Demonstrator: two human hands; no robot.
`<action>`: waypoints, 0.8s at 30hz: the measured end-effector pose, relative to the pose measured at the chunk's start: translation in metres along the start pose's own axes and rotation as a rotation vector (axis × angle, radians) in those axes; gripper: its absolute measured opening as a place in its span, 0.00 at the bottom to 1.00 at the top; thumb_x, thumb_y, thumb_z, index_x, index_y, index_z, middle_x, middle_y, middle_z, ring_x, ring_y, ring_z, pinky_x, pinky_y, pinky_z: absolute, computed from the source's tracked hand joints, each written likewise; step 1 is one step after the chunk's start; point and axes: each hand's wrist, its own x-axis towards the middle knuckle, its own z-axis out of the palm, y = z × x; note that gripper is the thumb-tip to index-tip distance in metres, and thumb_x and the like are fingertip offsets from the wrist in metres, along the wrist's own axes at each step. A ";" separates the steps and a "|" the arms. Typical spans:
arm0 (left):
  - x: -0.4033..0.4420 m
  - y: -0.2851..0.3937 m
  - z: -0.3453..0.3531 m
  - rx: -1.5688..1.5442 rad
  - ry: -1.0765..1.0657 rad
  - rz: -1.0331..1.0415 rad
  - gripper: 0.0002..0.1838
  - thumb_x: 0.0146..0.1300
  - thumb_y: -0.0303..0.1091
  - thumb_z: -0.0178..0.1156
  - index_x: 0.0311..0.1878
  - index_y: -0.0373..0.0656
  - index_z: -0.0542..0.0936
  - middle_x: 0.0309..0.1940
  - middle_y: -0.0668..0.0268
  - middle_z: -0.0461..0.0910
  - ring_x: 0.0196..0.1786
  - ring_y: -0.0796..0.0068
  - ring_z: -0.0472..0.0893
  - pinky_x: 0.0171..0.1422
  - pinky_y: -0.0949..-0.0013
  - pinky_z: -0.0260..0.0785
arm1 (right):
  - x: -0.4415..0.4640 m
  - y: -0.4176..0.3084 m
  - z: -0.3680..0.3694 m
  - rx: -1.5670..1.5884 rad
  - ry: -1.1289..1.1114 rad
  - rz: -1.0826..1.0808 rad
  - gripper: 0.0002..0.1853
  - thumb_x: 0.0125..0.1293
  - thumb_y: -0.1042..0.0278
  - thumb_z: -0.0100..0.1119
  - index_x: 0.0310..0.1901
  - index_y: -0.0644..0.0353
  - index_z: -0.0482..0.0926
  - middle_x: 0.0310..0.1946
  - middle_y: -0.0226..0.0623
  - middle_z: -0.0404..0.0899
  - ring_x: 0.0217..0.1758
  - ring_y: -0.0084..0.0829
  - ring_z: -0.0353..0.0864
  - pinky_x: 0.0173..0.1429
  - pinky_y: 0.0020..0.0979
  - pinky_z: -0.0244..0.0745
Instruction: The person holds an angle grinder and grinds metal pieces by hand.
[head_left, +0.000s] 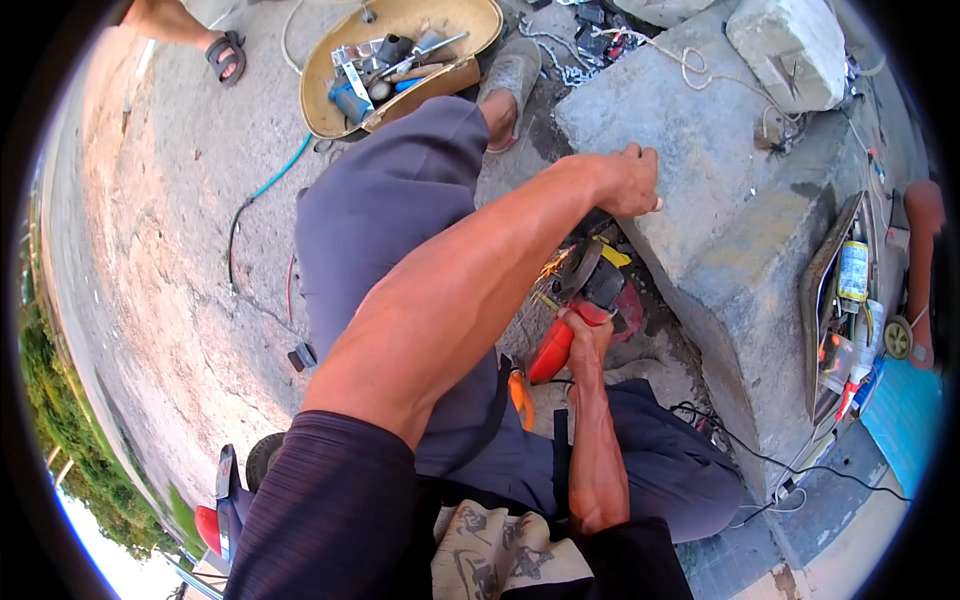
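The right hand (pixel 586 338) grasps a red-bodied angle grinder (pixel 551 352) low between the person's legs, orange sparks (pixel 552 268) at its disc. The left hand (pixel 628 182), fingers curled, reaches over the near edge of a grey concrete block (pixel 700 240); whether it grips anything, I cannot tell. This block crowds the grinder's right side. Far left are a tan plastic tub (pixel 484 20) of hand tools and another person's sandalled foot (pixel 226 58); right, a shallow tray (pixel 813 300) holds a yellow-labelled can (pixel 853 270).

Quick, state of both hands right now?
Left hand: fingers curled beside the concrete block; cannot tell whether it holds anything.
Right hand: grip closed on the red grinder.
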 end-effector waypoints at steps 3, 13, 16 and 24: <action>-0.002 0.002 -0.002 -0.001 0.002 -0.014 0.35 0.75 0.51 0.57 0.71 0.31 0.63 0.67 0.38 0.67 0.70 0.34 0.70 0.75 0.44 0.63 | -0.001 -0.001 0.002 0.007 -0.004 0.001 0.10 0.52 0.73 0.75 0.35 0.64 0.86 0.31 0.30 0.84 0.33 0.26 0.81 0.41 0.31 0.75; -0.009 0.006 -0.005 -0.001 0.004 -0.019 0.33 0.76 0.51 0.56 0.70 0.32 0.63 0.67 0.39 0.67 0.71 0.34 0.70 0.74 0.43 0.63 | 0.000 -0.004 0.002 0.008 -0.032 0.004 0.08 0.53 0.73 0.73 0.33 0.63 0.84 0.30 0.29 0.83 0.32 0.26 0.80 0.40 0.32 0.74; -0.006 0.004 -0.004 0.002 0.004 -0.017 0.34 0.76 0.52 0.55 0.70 0.32 0.63 0.67 0.39 0.67 0.71 0.35 0.70 0.74 0.42 0.63 | 0.000 -0.004 0.003 0.014 -0.020 -0.005 0.08 0.52 0.74 0.73 0.33 0.63 0.84 0.30 0.29 0.82 0.32 0.26 0.79 0.40 0.32 0.74; -0.010 0.007 -0.008 0.003 -0.006 -0.015 0.35 0.76 0.52 0.55 0.70 0.30 0.61 0.68 0.39 0.66 0.71 0.35 0.70 0.74 0.42 0.63 | -0.003 -0.005 0.004 0.009 -0.026 0.005 0.08 0.51 0.73 0.74 0.32 0.64 0.84 0.30 0.29 0.82 0.32 0.25 0.79 0.40 0.32 0.73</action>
